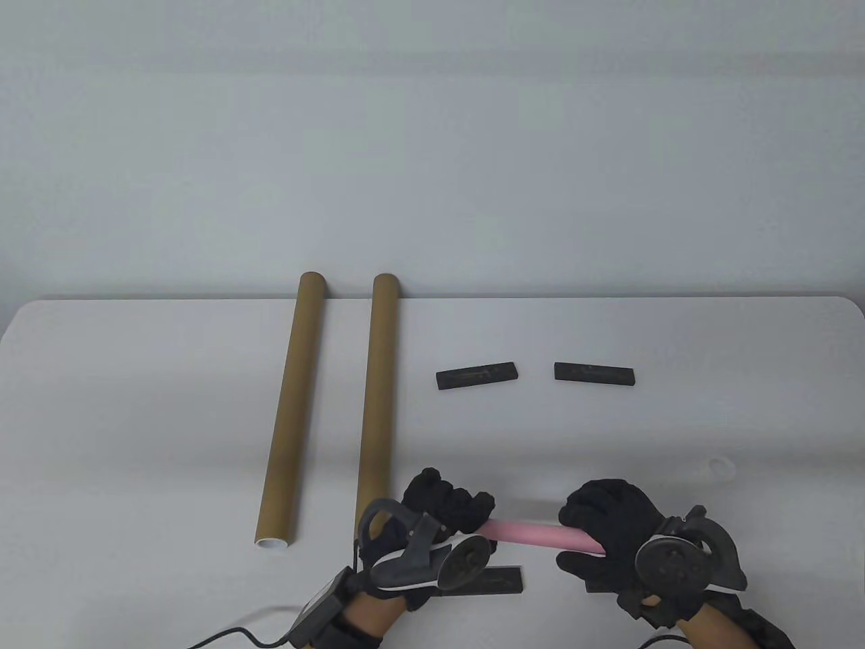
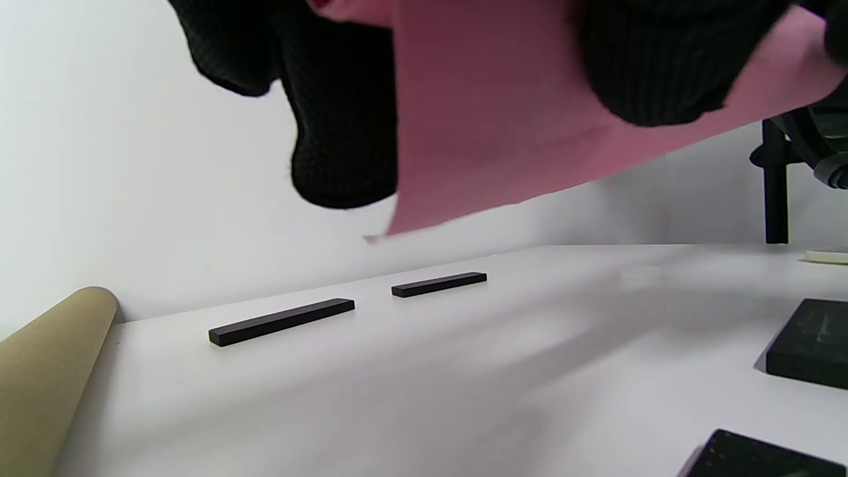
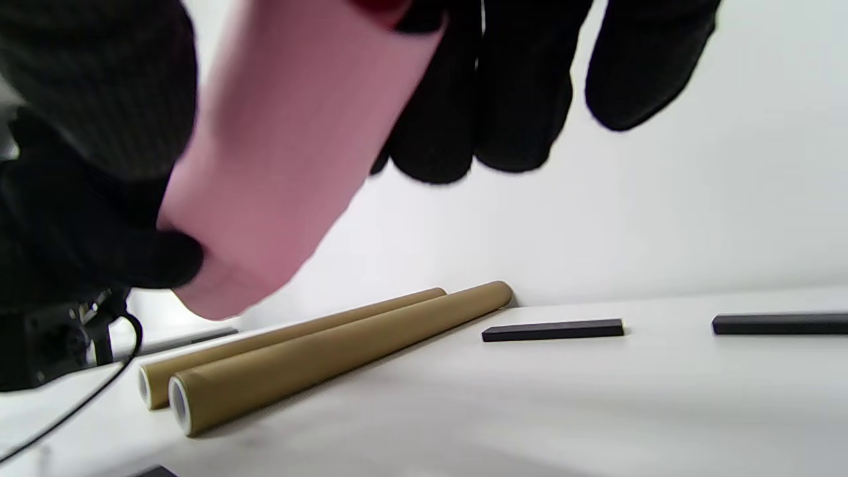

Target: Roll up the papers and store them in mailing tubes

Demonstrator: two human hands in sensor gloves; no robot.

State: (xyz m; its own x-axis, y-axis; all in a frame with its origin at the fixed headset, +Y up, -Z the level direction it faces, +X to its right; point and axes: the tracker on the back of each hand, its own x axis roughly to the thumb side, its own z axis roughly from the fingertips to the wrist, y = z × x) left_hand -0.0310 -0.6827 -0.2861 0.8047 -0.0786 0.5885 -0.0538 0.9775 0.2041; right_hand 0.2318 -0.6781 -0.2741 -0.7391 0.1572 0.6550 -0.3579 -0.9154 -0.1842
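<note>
A rolled pink paper is held level above the table's front edge between both hands. My left hand grips its left end; the roll shows close up in the left wrist view. My right hand grips its right end, and the roll shows in the right wrist view too. Two brown mailing tubes lie side by side at the left, running front to back: the left tube and the right tube, whose near end is hidden behind my left hand. Their open ends show in the right wrist view.
Two black bars lie at mid-table right of the tubes. Another black bar lies under the roll near the front edge. A faint clear round thing sits at the right. A cable trails at the front left.
</note>
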